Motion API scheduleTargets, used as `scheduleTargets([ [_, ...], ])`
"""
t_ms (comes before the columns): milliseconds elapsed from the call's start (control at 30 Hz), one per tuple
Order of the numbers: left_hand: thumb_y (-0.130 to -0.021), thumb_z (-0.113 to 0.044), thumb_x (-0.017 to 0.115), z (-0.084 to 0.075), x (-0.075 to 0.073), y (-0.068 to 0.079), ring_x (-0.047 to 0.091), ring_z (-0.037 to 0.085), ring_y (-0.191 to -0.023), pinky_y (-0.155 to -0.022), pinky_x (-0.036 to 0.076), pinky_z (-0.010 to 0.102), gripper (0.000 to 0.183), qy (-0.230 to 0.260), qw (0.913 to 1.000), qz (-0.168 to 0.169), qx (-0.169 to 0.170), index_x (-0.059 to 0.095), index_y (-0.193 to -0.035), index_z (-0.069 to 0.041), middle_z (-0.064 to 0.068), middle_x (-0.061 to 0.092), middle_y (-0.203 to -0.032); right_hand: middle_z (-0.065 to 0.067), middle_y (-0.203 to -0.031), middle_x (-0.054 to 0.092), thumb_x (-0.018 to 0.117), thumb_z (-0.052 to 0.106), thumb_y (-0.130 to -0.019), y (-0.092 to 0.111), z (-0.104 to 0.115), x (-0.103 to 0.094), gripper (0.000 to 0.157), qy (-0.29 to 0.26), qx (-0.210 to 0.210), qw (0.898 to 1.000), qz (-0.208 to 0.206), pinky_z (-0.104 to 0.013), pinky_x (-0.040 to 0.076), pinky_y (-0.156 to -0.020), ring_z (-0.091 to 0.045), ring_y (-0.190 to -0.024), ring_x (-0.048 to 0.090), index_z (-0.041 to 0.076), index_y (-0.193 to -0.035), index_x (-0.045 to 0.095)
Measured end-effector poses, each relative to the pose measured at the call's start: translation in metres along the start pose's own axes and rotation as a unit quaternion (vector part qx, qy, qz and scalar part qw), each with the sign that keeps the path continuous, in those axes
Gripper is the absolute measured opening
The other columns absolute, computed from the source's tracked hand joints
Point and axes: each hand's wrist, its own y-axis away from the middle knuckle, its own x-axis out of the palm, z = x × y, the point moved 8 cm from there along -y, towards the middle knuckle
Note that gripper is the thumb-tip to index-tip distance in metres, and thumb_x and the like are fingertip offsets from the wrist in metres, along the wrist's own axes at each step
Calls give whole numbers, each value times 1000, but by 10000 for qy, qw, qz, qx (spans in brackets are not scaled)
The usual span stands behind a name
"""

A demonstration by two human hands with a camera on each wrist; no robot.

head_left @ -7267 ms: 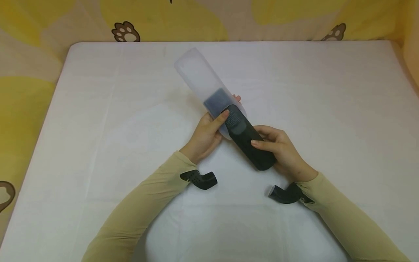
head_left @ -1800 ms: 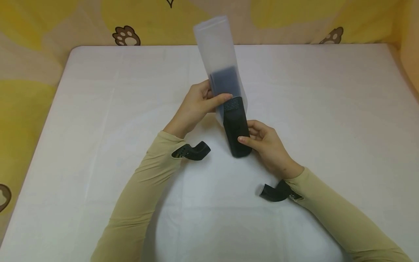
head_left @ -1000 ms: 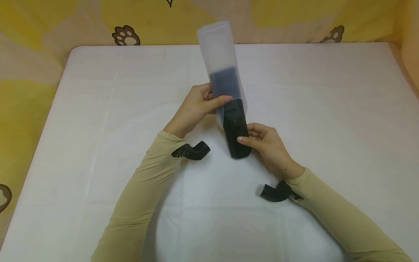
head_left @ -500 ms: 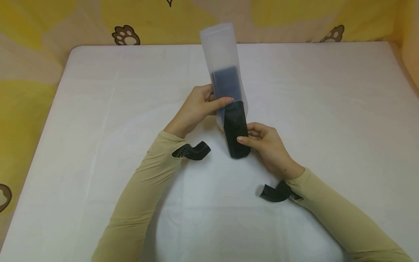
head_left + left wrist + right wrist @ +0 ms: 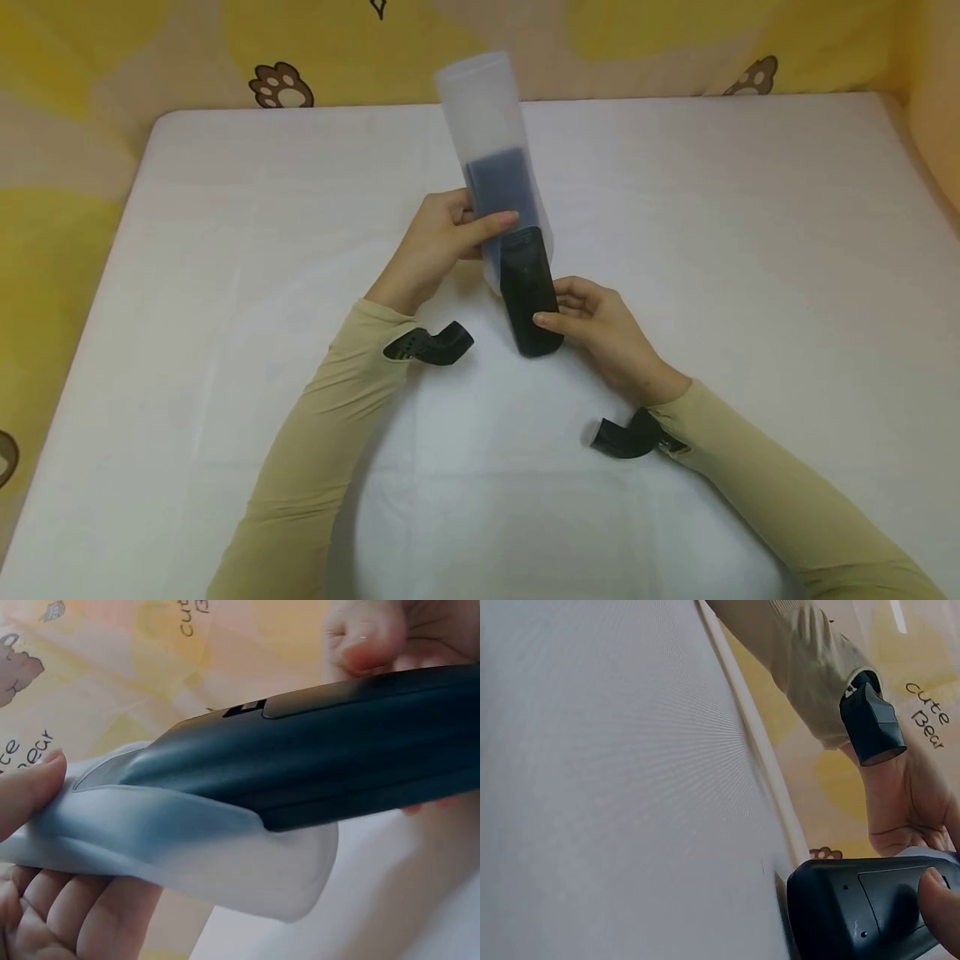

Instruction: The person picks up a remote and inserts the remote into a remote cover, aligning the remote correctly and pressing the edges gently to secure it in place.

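A black remote control (image 5: 529, 292) sits partly inside a frosted, see-through sleeve (image 5: 480, 104), its upper part showing dark through the material. My left hand (image 5: 438, 242) grips the sleeve near its opening, thumb across the front and fingers behind. With thumb and fingers, my right hand (image 5: 611, 337) pinches the bare lower end of the remote. In the left wrist view the sleeve's cut-out mouth (image 5: 240, 870) wraps the underside of the remote (image 5: 337, 750). The right wrist view shows the remote's back end (image 5: 840, 907) with a panel seam, the right thumb (image 5: 939, 904) on it.
Both hands work above a white-covered table (image 5: 720, 250). Behind it hangs yellow patterned cloth (image 5: 637, 42) with paw prints. Black camera mounts (image 5: 442, 343) stick out from both sleeve cuffs, below the hands.
Since the oldest frame, the sleeve and remote have swung from a slant to nearly upright, and my left hand has risen. In the last half second they shift slightly left; both grips stay.
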Motion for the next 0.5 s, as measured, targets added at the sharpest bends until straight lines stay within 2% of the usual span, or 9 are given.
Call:
scheduleTargets([
  [167,-90,-7,64,-4,-7,1,67,17,-88,-80,54,34,33,135,9998,-109,83,58,-119,7,15,69,-102,-13,-106,64,68,3,-85,0,0,2,37,81,-39,9999,73,-25,50,-84,-19,-94,63,-4,-118,53],
  [500,-88,-3,65,-4,-3,2,66,19,-94,-81,54,34,35,228,9996,158,15,57,-122,6,15,67,-106,-11,-101,65,66,-4,-84,0,1,2,36,111,-183,9998,36,-26,51,-81,-18,-90,64,-8,-117,53],
])
